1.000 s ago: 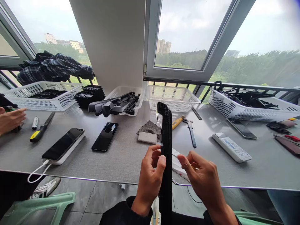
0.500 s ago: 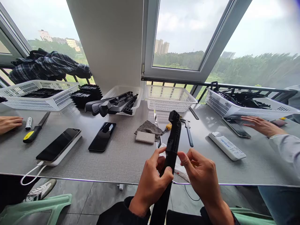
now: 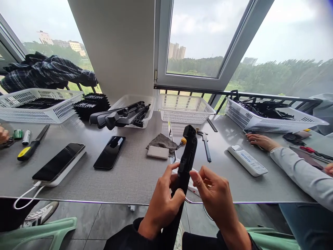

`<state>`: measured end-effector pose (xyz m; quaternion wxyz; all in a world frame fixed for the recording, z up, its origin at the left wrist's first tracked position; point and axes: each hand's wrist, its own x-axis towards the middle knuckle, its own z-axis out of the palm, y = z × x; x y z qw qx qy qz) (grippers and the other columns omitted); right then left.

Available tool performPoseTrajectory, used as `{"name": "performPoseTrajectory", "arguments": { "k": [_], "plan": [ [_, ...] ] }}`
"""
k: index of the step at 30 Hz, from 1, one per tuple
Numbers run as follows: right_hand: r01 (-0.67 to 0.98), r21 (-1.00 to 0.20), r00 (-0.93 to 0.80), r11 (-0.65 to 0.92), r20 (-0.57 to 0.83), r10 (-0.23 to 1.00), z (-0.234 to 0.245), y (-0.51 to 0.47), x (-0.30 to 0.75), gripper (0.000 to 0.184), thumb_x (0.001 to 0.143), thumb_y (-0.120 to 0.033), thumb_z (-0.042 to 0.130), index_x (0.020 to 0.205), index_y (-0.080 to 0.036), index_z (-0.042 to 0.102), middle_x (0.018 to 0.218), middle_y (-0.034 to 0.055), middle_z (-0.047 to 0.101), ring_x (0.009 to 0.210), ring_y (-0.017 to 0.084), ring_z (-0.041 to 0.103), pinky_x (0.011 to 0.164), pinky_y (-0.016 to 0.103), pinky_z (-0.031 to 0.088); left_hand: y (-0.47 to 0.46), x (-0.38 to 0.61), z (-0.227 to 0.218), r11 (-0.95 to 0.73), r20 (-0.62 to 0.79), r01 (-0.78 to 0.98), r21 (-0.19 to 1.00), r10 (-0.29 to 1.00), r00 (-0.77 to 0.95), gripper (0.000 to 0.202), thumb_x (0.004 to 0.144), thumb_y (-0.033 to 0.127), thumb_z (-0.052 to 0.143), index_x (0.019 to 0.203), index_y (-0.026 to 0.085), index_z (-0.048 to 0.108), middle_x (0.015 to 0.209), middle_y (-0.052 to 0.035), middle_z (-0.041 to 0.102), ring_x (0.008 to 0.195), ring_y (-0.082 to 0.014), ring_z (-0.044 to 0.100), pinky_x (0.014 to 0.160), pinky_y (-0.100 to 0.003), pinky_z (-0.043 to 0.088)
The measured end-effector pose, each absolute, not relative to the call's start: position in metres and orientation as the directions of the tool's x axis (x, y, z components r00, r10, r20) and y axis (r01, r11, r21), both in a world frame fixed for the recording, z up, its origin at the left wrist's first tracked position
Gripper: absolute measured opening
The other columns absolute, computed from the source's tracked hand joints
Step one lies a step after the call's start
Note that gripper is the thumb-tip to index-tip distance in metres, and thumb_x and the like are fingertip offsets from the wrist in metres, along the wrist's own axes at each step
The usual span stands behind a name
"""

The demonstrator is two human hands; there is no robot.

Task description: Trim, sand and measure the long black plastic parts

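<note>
A long black plastic part [image 3: 187, 152], ribbed along its inner side, slants up over the near table edge, its lower end running down toward my lap. My left hand [image 3: 166, 199] is wrapped round its middle, with the thumb across the front. Close against the part's right edge is my right hand [image 3: 214, 194], thumb and curled fingers pinched together; whatever they hold is hidden. Just beyond the part lie calipers [image 3: 206, 146], a yellow-handled tool [image 3: 183, 140], a grey cloth [image 3: 161, 143] and a small pale box [image 3: 158, 152].
White baskets line the window side; one basket [image 3: 153, 114] holds long black parts [image 3: 122, 114]. A phone [image 3: 109, 152], another phone on a white block [image 3: 58, 163], a knife [image 3: 31, 149] and a white device [image 3: 247, 160] lie about. Co-workers' hands [image 3: 262, 141] show at both sides.
The view has shifted slightly to the right. My hands keep nearly the same hold on the black part. The right co-worker's hand has moved left, and a green object now shows at far left.
</note>
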<state>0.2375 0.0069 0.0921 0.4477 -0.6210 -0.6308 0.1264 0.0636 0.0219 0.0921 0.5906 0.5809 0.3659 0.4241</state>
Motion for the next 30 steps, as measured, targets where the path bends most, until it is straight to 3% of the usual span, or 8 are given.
{"name": "performPoseTrajectory", "arguments": {
  "k": [3, 6, 11, 21, 30],
  "plan": [
    [0.662, -0.701, 0.079, 0.264, 0.416, 0.906, 0.094, 0.006, 0.232, 0.063, 0.105, -0.068, 0.059, 0.063, -0.023, 0.049, 0.051, -0.0063, 0.05, 0.045, 0.009, 0.042, 0.048, 0.023, 0.033, 0.023, 0.064, 0.089, 0.002, 0.02, -0.062, 0.998, 0.941, 0.337, 0.052, 0.095, 0.03, 0.062, 0.145, 0.018, 0.056, 0.083, -0.0006, 0.07, 0.077, -0.02, 0.064, 0.072, -0.029, 0.047],
    [0.666, -0.703, 0.096, 0.25, 0.414, 0.905, 0.094, 0.005, 0.235, 0.063, 0.105, -0.068, 0.06, 0.063, -0.023, 0.049, 0.051, -0.0067, 0.048, 0.045, 0.009, 0.041, 0.048, 0.023, 0.033, 0.023, 0.066, 0.088, 0.037, -0.019, -0.05, 0.998, 0.946, 0.323, 0.05, 0.101, 0.04, 0.064, 0.145, 0.017, 0.058, 0.075, 0.0016, 0.064, 0.072, -0.0182, 0.06, 0.066, -0.027, 0.043],
    [0.67, -0.725, 0.215, 0.163, 0.4, 0.891, 0.092, 0.006, 0.249, 0.064, 0.104, -0.071, 0.06, 0.063, -0.022, 0.054, 0.053, -0.0041, 0.054, 0.046, 0.01, 0.044, 0.05, 0.024, 0.036, 0.023, 0.065, 0.088, 0.031, -0.012, -0.041, 0.999, 0.914, 0.406, 0.045, 0.101, 0.037, 0.065, 0.142, 0.018, 0.061, 0.077, 0.0019, 0.064, 0.068, -0.0149, 0.054, 0.063, -0.025, 0.04],
    [0.673, -0.735, 0.357, 0.084, 0.421, 0.834, 0.09, 0.006, 0.267, 0.066, 0.101, -0.075, 0.061, 0.062, -0.022, 0.055, 0.054, -0.0055, 0.047, 0.048, 0.01, 0.04, 0.05, 0.025, 0.035, 0.024, 0.05, 0.09, 0.185, -0.126, -0.04, 0.982, 0.796, 0.592, 0.058, 0.1, 0.041, 0.065, 0.152, 0.017, 0.057, 0.087, -0.0015, 0.067, 0.066, -0.0133, 0.049, 0.06, -0.025, 0.041],
    [0.686, -0.722, 0.328, 0.086, 0.413, 0.85, 0.09, 0.006, 0.261, 0.065, 0.103, -0.074, 0.059, 0.062, -0.023, 0.053, 0.054, -0.0045, 0.052, 0.047, 0.01, 0.044, 0.051, 0.025, 0.038, 0.025, 0.056, 0.089, 0.123, -0.07, -0.065, 0.99, 0.844, 0.532, 0.057, 0.101, 0.039, 0.064, 0.152, 0.016, 0.059, 0.092, -0.0048, 0.073, 0.073, -0.0155, 0.056, 0.066, -0.025, 0.046]
  ]
}}
